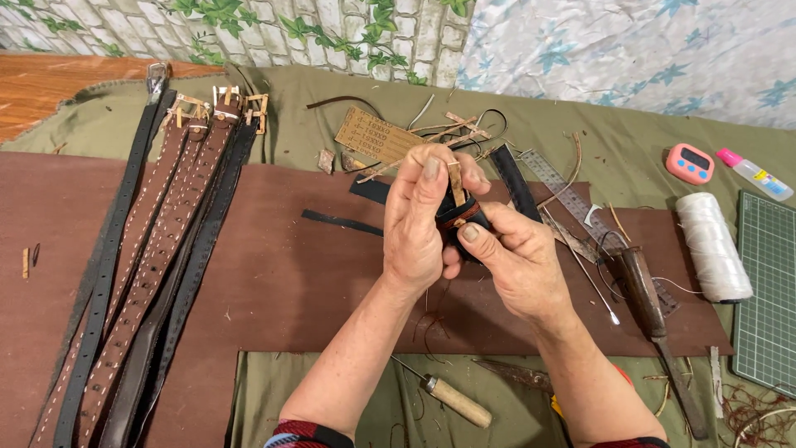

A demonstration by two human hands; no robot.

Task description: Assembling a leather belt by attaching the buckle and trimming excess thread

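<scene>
Both my hands meet above the brown leather sheet [282,282]. My left hand [419,228] and my right hand [510,261] grip a small dark leather piece [461,217] with a brown edge. A thin tan strip [455,182] sticks up from it, pinched under my left fingers. Most of the piece is hidden by my fingers.
Several dark and brown belts [145,249] with buckles lie at the left. An awl with a wooden handle [452,398] lies near my forearms. To the right are a dark-handled knife [651,303], a metal ruler [555,178], a spool of white thread [713,245], a pink timer [690,163], a glue bottle [754,174] and a green cutting mat [767,299]. Leather scraps [390,137] lie at the back.
</scene>
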